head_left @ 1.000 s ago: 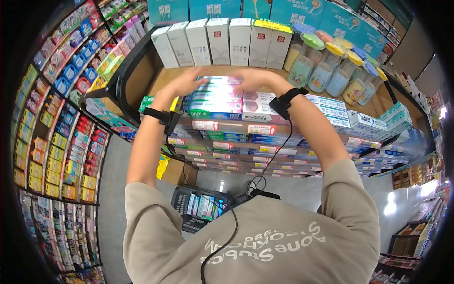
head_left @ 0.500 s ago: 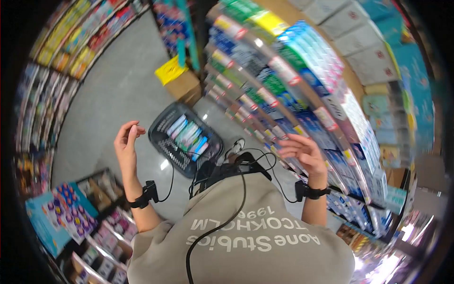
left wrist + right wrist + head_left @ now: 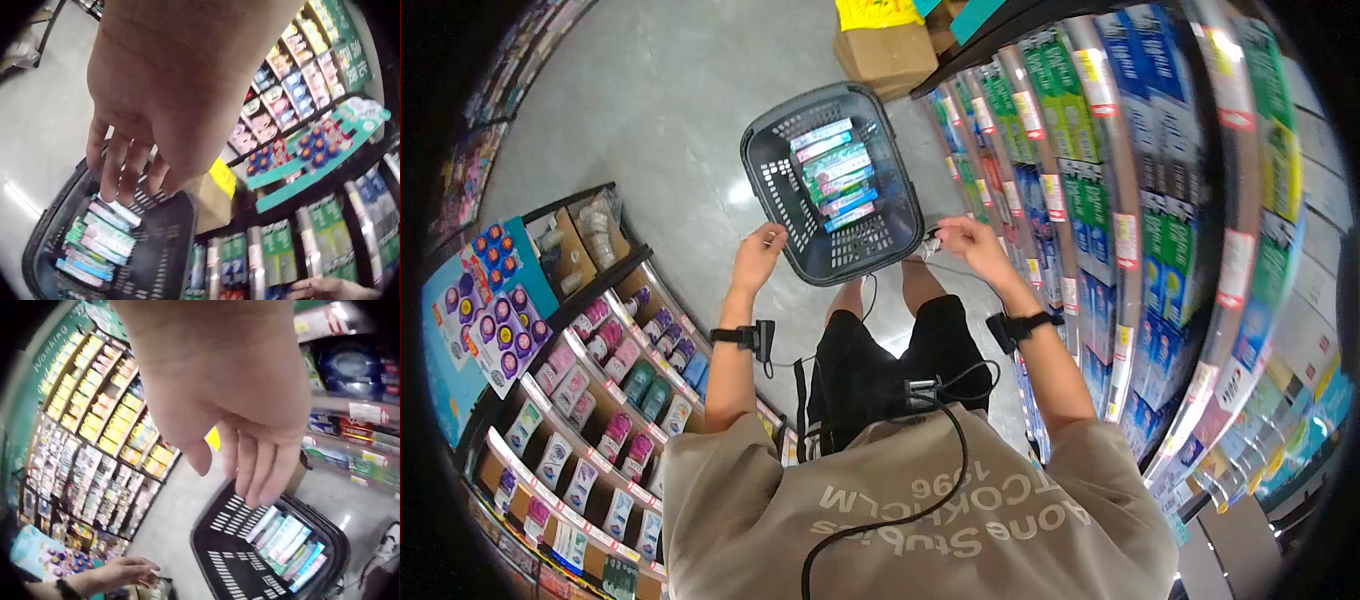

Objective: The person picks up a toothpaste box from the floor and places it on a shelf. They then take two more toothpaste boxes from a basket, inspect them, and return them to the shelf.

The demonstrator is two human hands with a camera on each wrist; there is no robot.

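A dark plastic shopping basket [image 3: 908, 190] stands on the floor in front of the person, with several toothpaste boxes [image 3: 835, 175] lying side by side in it. To the left of its near end hangs the left hand [image 3: 758, 258], fingers loosely bent and holding nothing. The right hand [image 3: 978, 250] is on the other side, near the shelf, likewise holding nothing. In the left wrist view, that hand's fingers [image 3: 125, 169] overlap the basket's edge. The right wrist view has relaxed fingers [image 3: 259, 465] above the basket [image 3: 206, 550], thumb apart.
Shelves of toothpaste boxes [image 3: 1165, 250] rise close on the right. A cardboard box [image 3: 888, 58] with a yellow bag [image 3: 880, 12] on it stands beyond the basket. At the left is a shelf of bottles and packs [image 3: 585, 400]. Cables [image 3: 945, 420] hang at the person's waist.
Both hands have left the boxes on the top shelf and come down to either side of the basket. The person has turned left, and the basket now lies straight ahead.
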